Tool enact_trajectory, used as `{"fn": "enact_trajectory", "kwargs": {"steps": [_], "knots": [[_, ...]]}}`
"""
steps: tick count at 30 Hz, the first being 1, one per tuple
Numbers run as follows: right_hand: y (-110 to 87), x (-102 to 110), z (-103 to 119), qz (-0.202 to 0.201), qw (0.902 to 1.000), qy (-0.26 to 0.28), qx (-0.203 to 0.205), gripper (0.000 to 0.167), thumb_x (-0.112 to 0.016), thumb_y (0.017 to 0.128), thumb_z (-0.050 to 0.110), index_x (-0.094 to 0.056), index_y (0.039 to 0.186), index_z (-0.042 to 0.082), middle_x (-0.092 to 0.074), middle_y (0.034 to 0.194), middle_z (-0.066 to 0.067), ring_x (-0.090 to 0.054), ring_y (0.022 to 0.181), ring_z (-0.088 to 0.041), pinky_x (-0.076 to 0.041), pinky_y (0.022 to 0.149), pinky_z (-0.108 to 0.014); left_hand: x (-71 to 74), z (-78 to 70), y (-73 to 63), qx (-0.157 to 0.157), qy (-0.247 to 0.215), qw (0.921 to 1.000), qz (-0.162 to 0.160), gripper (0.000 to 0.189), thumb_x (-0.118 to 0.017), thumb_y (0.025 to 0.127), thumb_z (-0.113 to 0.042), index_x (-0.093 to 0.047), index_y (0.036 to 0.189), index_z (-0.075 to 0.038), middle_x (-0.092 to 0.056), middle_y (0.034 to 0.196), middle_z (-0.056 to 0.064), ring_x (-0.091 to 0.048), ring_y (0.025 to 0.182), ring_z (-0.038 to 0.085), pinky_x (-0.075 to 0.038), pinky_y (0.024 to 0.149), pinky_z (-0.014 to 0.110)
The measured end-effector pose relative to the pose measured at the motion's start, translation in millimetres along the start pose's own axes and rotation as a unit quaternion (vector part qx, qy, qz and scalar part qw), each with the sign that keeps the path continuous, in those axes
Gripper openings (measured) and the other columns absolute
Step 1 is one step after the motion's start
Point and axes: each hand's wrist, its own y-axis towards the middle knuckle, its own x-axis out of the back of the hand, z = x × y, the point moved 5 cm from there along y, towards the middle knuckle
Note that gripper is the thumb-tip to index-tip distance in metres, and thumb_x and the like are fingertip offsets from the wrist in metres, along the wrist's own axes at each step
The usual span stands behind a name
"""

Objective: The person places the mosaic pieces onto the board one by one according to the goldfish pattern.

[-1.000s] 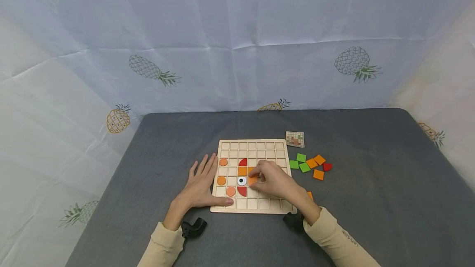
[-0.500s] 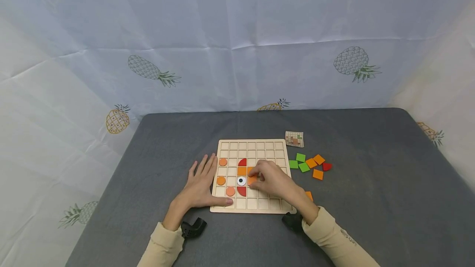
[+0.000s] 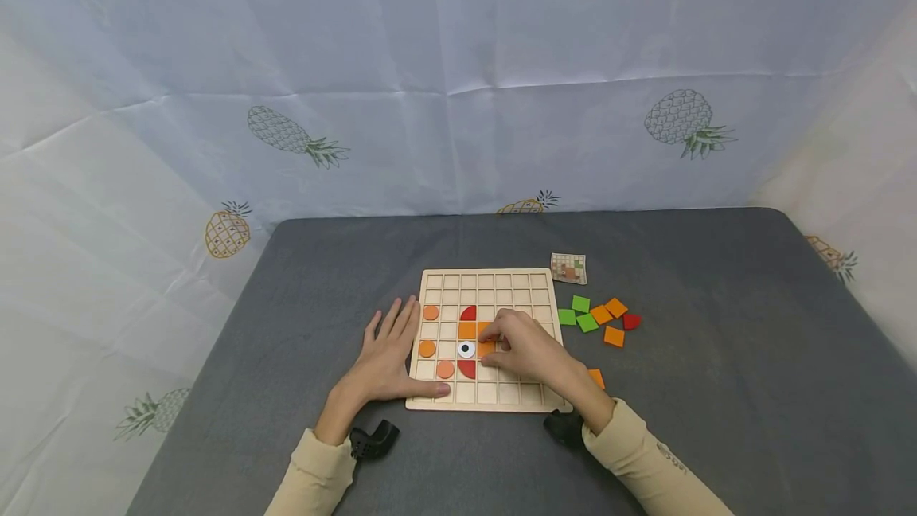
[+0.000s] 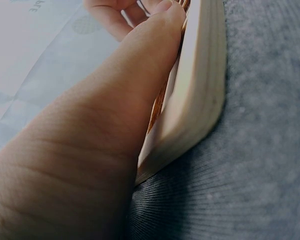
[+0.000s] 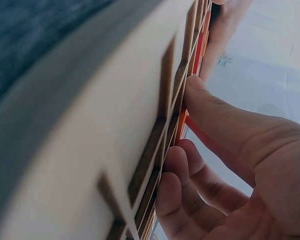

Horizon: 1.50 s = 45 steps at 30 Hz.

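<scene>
On the table lies a wooden grid board (image 3: 509,395), with several shaped tiles set in its squares. My left hand (image 3: 381,363) rests at the board's left edge, fingers spread straight and thumb along the near left corner. With thumb and fingers, my right hand (image 3: 532,349) pinches an orange square tile (image 3: 486,349) at a grid square near the middle. Left of that tile sits a white eye disc (image 3: 466,349), with a red quarter-circle tile (image 3: 467,369) below it. In the right wrist view, fingertips of the right hand (image 5: 215,170) touch the grid; the tile is mostly hidden.
Right of the board lie loose green square tiles (image 3: 587,322), orange square tiles (image 3: 614,337) and a red tile (image 3: 632,322). Another orange tile (image 3: 597,378) is partly behind the right wrist. A small pattern card (image 3: 569,269) lies beyond the board's right corner.
</scene>
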Motion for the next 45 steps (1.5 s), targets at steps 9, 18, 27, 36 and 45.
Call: {"fn": "enact_trajectory", "kwargs": {"steps": [9, 18, 27, 36, 45], "knots": [[0.0, 0.4, 0.7, 0.004, 0.9999, -0.006, -0.008, 0.021, -0.089, 0.088, 0.006, -0.084, 0.108, 0.0, -0.074, 0.094, -0.008, -0.051, 0.073, -0.011, -0.041, 0.064, -0.019, 1.6, -1.1, 0.7, -0.005, -0.003, 1.0, -0.003, 0.144, -0.082, 0.074, -0.072, -0.008, 0.174, -0.001, -0.005, 0.184, 0.021, -0.002, 0.171, 0.047, 0.0, 0.133, 0.073], [-1.6, 0.4, 0.6, -0.004, 0.9999, 0.004, -0.015, 0.021, -0.089, 0.088, 0.007, -0.085, 0.107, 0.001, -0.073, 0.091, -0.007, -0.05, 0.071, -0.008, -0.042, 0.063, -0.02, 0.3, 0.3, 0.4, -0.006, -0.003, 1.0, 0.0, 0.145, -0.081, 0.073, -0.075, -0.008, 0.174, -0.001, -0.005, 0.184, 0.021, -0.002, 0.171, 0.047, 0.0, 0.133, 0.074], [-7.2, 9.3, -1.1, -0.037, 0.9991, 0.004, -0.021, 0.02, -0.09, 0.088, 0.013, -0.085, 0.105, 0.004, -0.076, 0.089, -0.005, -0.053, 0.07, -0.004, -0.045, 0.064, -0.019, -0.7, 0.8, 0.9, -0.003, 0.004, 1.0, -0.002, 0.145, -0.08, 0.073, -0.076, -0.008, 0.174, -0.001, -0.006, 0.184, 0.021, -0.002, 0.171, 0.047, -0.001, 0.133, 0.074], [-19.3, 27.1, -1.7, -0.032, 0.9994, 0.011, -0.01, 0.023, -0.088, 0.091, 0.017, -0.085, 0.108, 0.002, -0.083, 0.104, -0.01, -0.063, 0.078, -0.007, -0.052, 0.068, -0.019, -0.3, 0.2, 0.3, 0.0, 0.005, 1.0, -0.004, 0.144, -0.081, 0.073, -0.073, -0.009, 0.174, 0.001, -0.006, 0.184, 0.022, -0.002, 0.171, 0.047, 0.0, 0.133, 0.073], [-40.1, 46.1, -9.0, -0.03, 0.9992, 0.021, -0.013, 0.029, -0.087, 0.093, 0.017, -0.082, 0.115, 0.0, -0.082, 0.112, -0.015, -0.067, 0.083, -0.009, -0.056, 0.069, -0.021, 0.2, -0.8, -1.2, -0.004, -0.006, 0.9999, -0.008, 0.144, -0.081, 0.072, -0.071, -0.009, 0.173, 0.001, -0.006, 0.184, 0.022, -0.001, 0.171, 0.048, 0.001, 0.132, 0.074]]}}
